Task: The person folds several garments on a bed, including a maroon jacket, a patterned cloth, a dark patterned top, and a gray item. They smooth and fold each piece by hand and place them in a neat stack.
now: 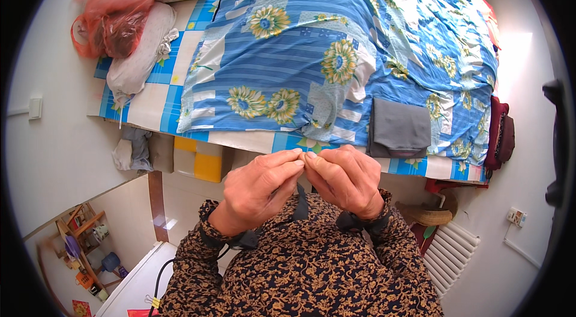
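My left hand (261, 186) and my right hand (346, 177) meet in front of my chest. On each, thumb and fingers are pinched together, and the fingertips of both hands touch. Anything small between them is hidden or too fine to make out. Just beyond my hands runs the near edge of a bed, covered with a blue and white checked sheet (144, 114). Over it spreads a rumpled blue floral quilt (279, 69). A folded dark grey cloth (400, 126) lies near the bed's edge, beyond my right hand.
A red plastic bag (121, 11) and a pale cloth bundle (139, 51) lie on the bed's far left. Yellow and white boxes (198, 159) stand under the bed. A white radiator (452, 254) is low at right, near a straw hat (425, 213). A black cable (157, 281) hangs at left.
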Demonstrator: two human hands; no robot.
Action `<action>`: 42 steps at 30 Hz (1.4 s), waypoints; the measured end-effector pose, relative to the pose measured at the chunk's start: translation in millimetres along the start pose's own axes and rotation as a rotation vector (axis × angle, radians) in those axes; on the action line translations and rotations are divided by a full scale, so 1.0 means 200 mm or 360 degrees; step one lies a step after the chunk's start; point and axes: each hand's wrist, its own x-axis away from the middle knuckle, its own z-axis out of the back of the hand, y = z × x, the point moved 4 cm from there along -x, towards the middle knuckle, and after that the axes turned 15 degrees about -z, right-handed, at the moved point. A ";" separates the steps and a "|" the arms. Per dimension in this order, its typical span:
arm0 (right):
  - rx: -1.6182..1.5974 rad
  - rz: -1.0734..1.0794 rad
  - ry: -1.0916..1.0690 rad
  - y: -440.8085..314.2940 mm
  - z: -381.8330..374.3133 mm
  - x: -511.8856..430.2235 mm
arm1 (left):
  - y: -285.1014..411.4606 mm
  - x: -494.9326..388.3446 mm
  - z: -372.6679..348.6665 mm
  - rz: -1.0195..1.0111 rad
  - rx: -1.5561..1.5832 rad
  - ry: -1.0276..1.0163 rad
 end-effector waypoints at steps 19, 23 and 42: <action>0.0209 0.0346 -0.0107 0.45 0.50 0.14 | 0.10 -0.31 -0.62 0.0489 0.0232 -0.0186; 0.0255 0.0353 -0.0138 0.58 0.64 0.17 | 0.15 -0.41 -0.80 0.0469 0.0198 -0.0260; 0.0208 0.0294 -0.0063 0.91 0.97 0.25 | 0.30 -0.60 -1.28 0.0128 -0.0166 -0.0486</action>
